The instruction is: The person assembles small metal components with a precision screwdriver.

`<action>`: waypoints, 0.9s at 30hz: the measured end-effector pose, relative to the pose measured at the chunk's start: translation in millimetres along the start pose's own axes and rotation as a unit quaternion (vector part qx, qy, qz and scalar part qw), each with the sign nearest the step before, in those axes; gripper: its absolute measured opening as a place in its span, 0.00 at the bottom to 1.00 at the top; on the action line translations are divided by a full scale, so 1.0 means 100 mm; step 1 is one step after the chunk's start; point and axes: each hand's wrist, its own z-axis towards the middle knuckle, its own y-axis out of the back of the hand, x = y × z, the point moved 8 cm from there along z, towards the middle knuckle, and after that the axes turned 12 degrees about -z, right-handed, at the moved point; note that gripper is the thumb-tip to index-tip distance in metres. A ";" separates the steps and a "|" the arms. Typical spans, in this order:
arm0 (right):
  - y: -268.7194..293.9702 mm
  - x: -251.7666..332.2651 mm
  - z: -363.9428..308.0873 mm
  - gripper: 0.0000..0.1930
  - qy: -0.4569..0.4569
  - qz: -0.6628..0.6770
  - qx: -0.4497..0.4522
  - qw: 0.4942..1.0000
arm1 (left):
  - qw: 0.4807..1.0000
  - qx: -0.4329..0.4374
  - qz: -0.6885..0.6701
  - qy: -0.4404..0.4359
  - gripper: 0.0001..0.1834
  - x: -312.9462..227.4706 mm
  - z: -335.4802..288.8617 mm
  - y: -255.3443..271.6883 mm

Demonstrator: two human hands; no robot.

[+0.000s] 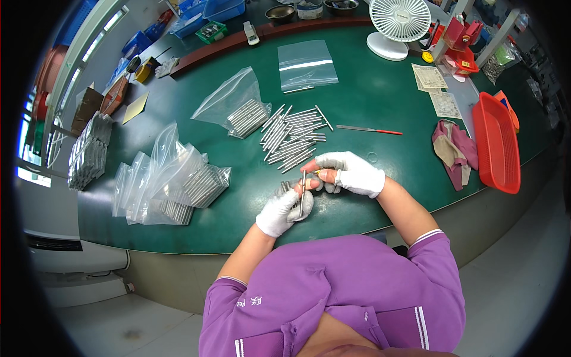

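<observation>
Both my hands wear white gloves that leave some fingertips bare. My left hand point(282, 212) is closed on a slim metal rod point(302, 199), held upright in the picture near the table's front edge; a few more rod ends show behind its fingers. My right hand point(357, 174) meets it from the right, its fingertips pinched close to the rod beside a small yellowish bit that I cannot make out. Just beyond my hands lies a loose pile of metal rods point(291, 132). Left of the pile, a clear bag point(245, 107) holds more rods.
Several filled clear bags point(178, 184) lie at the left, near wrapped bundles point(89, 149). A flat clear bag point(307, 64) lies beyond the pile. A red-handled tool point(369, 130), cloth point(453, 152), red basket point(493, 143) and white fan point(398, 27) are at the right.
</observation>
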 end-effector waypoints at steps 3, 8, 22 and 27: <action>0.00 -0.02 0.00 0.19 -0.009 0.005 0.003 1.000 | 1.000 -0.028 0.014 -0.006 0.18 0.00 0.00 0.04; 0.00 -0.01 -0.01 0.18 -0.003 0.013 0.005 1.000 | 0.998 -0.059 0.030 -0.001 0.16 -0.01 -0.02 0.11; -0.01 -0.02 -0.01 0.17 -0.016 0.018 0.006 1.000 | 0.999 -0.023 -0.024 0.005 0.14 0.01 -0.01 0.04; -0.04 -0.02 0.00 0.16 -0.014 0.033 0.020 0.999 | 0.996 0.040 -0.073 0.021 0.14 0.04 0.00 -0.05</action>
